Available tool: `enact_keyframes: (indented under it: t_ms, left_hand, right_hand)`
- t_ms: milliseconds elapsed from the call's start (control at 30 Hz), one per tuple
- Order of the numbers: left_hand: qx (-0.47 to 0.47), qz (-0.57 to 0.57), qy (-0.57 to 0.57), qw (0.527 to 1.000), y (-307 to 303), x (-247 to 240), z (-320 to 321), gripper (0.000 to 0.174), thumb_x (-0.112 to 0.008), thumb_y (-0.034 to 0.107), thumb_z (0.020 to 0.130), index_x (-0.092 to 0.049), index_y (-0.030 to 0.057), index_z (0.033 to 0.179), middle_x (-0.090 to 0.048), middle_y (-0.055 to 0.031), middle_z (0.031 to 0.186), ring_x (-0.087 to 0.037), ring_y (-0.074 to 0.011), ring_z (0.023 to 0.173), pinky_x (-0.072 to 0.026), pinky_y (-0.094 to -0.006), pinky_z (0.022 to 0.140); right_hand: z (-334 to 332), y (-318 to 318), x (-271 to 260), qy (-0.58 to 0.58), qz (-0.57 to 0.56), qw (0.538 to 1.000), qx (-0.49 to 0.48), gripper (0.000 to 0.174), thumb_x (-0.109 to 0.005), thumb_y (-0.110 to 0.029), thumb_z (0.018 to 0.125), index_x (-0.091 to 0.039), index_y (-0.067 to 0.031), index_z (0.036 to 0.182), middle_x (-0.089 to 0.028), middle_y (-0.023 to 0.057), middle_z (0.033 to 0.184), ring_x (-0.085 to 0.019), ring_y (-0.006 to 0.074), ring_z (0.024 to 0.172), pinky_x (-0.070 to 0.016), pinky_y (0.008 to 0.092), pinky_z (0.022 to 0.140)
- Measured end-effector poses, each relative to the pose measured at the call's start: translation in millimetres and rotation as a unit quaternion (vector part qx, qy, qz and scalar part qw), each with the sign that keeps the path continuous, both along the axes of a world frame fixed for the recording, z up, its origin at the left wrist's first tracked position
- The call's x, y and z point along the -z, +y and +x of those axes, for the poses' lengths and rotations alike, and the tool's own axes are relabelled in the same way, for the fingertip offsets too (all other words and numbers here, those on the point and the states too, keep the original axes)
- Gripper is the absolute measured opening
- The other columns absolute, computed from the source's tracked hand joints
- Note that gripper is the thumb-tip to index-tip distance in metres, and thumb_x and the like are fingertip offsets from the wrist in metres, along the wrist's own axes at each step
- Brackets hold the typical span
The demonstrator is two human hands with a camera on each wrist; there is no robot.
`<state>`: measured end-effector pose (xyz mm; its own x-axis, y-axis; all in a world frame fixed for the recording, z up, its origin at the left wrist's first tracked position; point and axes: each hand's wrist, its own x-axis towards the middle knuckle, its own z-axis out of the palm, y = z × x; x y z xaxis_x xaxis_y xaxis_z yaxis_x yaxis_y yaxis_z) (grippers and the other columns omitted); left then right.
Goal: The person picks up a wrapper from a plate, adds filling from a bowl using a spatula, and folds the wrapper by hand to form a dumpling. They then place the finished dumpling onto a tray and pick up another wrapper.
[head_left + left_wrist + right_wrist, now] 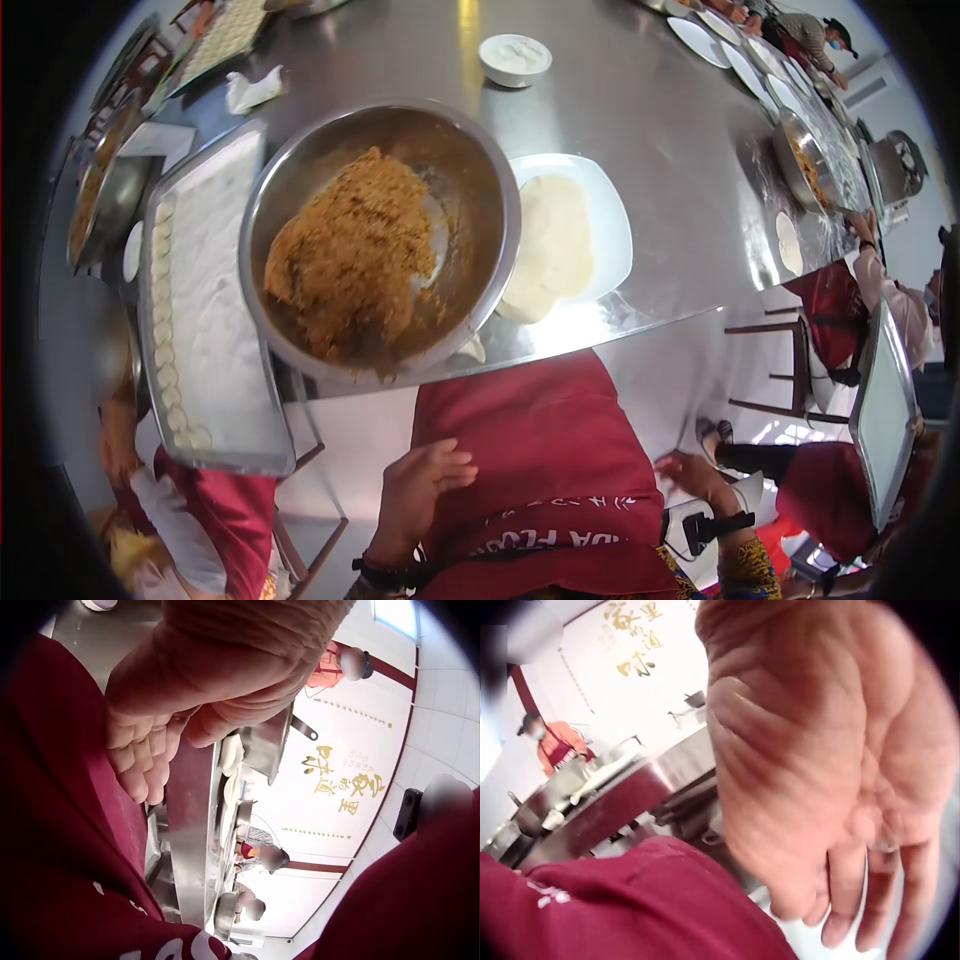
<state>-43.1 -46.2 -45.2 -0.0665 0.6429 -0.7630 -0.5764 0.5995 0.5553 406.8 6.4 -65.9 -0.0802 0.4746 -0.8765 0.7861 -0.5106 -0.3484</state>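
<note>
Both hands are empty and sit low, at either side of the dark red apron (530,440). My left hand (425,490) is near the apron's left side, its fingers loosely bent; the left wrist view shows this hand (217,675) close up. My right hand (700,478) is off the apron's right side, and the right wrist view shows its palm (810,750) with fingers extended. Beyond them on the steel table, a large metal bowl (495,170) holds an orange-brown crumbly filling (355,250). Right of it, pale flat dough (550,240) lies partly on a white square plate (615,240).
Left of the bowl is a floured tray (225,300) with a row of small dough pieces (163,330). A small white bowl (515,60) of white powder stands farther back. Other people work on both sides, near chairs (800,370) and another metal bowl (800,165).
</note>
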Motion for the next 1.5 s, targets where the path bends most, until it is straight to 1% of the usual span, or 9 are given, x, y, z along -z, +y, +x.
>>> enact_keyframes:
  t_ms: [133,167,200,667,833,867,933,1233,1500]
  left_hand:
    - [-0.005,-0.06,0.003,0.998,5,-3,-11,0.035,-0.046,0.017,0.102,-0.053,-0.011,0.122,-0.066,-0.0245,0.105,-0.068,-0.0368,0.093,-0.0568,-0.0477,0.086]
    - [-0.011,-0.067,-0.012,0.998,4,-1,-13,0.034,-0.046,0.016,0.102,-0.054,-0.0101,0.122,-0.066,-0.024,0.105,-0.068,-0.0371,0.093,-0.0565,-0.0485,0.087]
    - [-0.007,-0.068,-0.014,0.998,4,-1,-15,0.034,-0.045,0.016,0.102,-0.054,-0.0087,0.122,-0.066,-0.0232,0.105,-0.068,-0.0377,0.095,-0.0559,-0.0499,0.088]
    - [-0.037,-0.172,-0.047,0.983,25,-49,-36,0.04,-0.056,0.021,0.1,-0.054,-0.0073,0.127,-0.067,-0.02,0.109,-0.068,-0.0297,0.098,-0.056,-0.0425,0.089]
    - [0.025,-0.164,-0.005,0.986,44,-79,-33,0.041,-0.051,0.025,0.102,-0.053,-0.0072,0.127,-0.065,-0.0196,0.114,-0.065,-0.0323,0.104,-0.0531,-0.0448,0.094]
    - [0.033,-0.155,0.003,0.987,48,-74,-32,0.041,-0.051,0.025,0.102,-0.053,-0.0072,0.127,-0.065,-0.0196,0.114,-0.065,-0.0323,0.104,-0.0531,-0.0448,0.094]
    - [0.044,-0.167,0.001,0.985,52,-62,-25,0.04,-0.053,0.022,0.101,-0.052,-0.0096,0.125,-0.065,-0.0223,0.108,-0.069,-0.0323,0.095,-0.0576,-0.042,0.087]
    - [0.063,0.013,0.011,0.998,36,-56,-3,0.038,-0.052,0.022,0.101,-0.054,-0.0098,0.122,-0.067,-0.0212,0.106,-0.07,-0.0313,0.093,-0.0575,-0.0423,0.086]
    - [0.079,0.144,0.025,0.986,61,-52,23,0.037,-0.048,0.02,0.102,-0.053,-0.0099,0.123,-0.065,-0.0214,0.108,-0.068,-0.0304,0.096,-0.0554,-0.0416,0.087]
  right_hand:
    - [58,-81,13,0.028,-0.365,0.93,-0.032,0.054,-0.072,-0.03,0.087,-0.051,-0.0138,0.134,-0.064,0.0069,0.115,-0.067,0.0184,0.097,-0.0606,0.0295,0.069]
    - [53,-89,-3,0.104,-0.323,0.931,-0.132,0.04,-0.063,-0.026,0.093,-0.053,-0.008,0.128,-0.059,0.0068,0.125,-0.064,0.024,0.105,-0.0622,0.0404,0.078]
    - [43,-99,-18,0.048,-0.42,0.906,0.013,0.029,-0.06,-0.022,0.095,-0.059,-0.006,0.119,-0.063,0.0055,0.115,-0.065,0.0207,0.099,-0.0603,0.0382,0.08]
    - [11,-15,-149,0.154,-0.316,0.935,0.043,0.019,-0.055,-0.018,0.096,-0.066,-0.0064,0.106,-0.069,0.0067,0.1,-0.067,0.0189,0.091,-0.0537,0.0335,0.073]
    - [16,-5,-166,0.206,-0.23,0.95,0.04,0.019,-0.054,-0.017,0.097,-0.069,-0.0066,0.101,-0.072,0.0072,0.095,-0.068,0.0181,0.088,-0.0512,0.0317,0.071]
    - [52,-40,-104,0.127,-0.136,0.912,-0.364,0.019,-0.058,-0.021,0.094,-0.071,-0.0082,0.098,-0.072,0.0095,0.091,-0.069,0.0247,0.081,-0.0512,0.0355,0.068]
    - [-57,67,-130,0.039,-0.074,0.928,-0.364,0.018,-0.064,-0.027,0.089,-0.072,-0.0149,0.099,-0.071,0.0064,0.08,-0.068,0.0296,0.075,-0.052,0.0404,0.067]
    - [-126,81,-126,-0.062,0.239,0.883,-0.399,0.032,-0.059,-0.023,0.089,-0.061,-0.0113,0.119,-0.067,0.0173,0.073,-0.069,0.034,0.077,-0.0532,0.0464,0.065]
    - [-209,163,-99,0.165,0.457,0.843,-0.23,0.03,-0.067,-0.023,0.087,-0.067,-0.0059,0.112,-0.069,0.0207,0.084,-0.067,0.0379,0.082,-0.0526,0.0425,0.073]
